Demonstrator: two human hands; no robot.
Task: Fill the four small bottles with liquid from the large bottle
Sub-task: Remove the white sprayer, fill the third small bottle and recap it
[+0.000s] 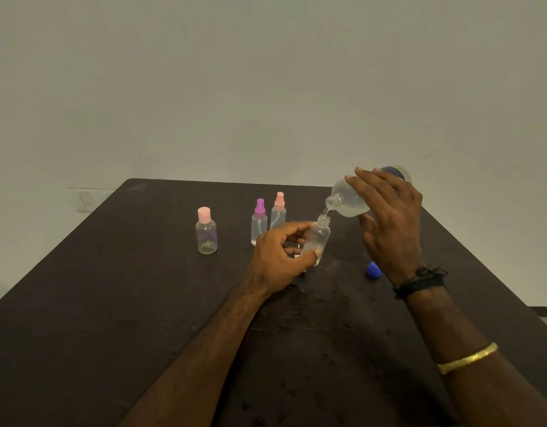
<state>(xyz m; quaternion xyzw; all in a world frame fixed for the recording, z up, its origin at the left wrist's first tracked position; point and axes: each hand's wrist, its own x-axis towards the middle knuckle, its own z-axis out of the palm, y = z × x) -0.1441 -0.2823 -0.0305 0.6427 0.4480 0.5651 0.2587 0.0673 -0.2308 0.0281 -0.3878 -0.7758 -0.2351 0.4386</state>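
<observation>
While left fingers (292, 229) clasp one small bottle (320, 234), right fingers (377, 187) clasp one large bottle (349, 200).

Dark table (112, 303) against a plain pale wall (235, 87)
The tabletop is speckled with small dark marks (300, 300) near its middle and front. A white switch plate (86, 199) sits low on the wall at left, just beside the table's far left corner.

The pink-capped round clear bottle (206, 232) stands leftmost on the dark bench (112, 272). The purple-topped spray bottle (259, 224) and the pink-topped spray bottle (278, 211) stand right of it. The uncapped clear plastic bottle (321, 234) is nearer, under the mouth of the large frosted bottle (351, 200). The blue plastic cap (373, 270) lies rightmost.
</observation>
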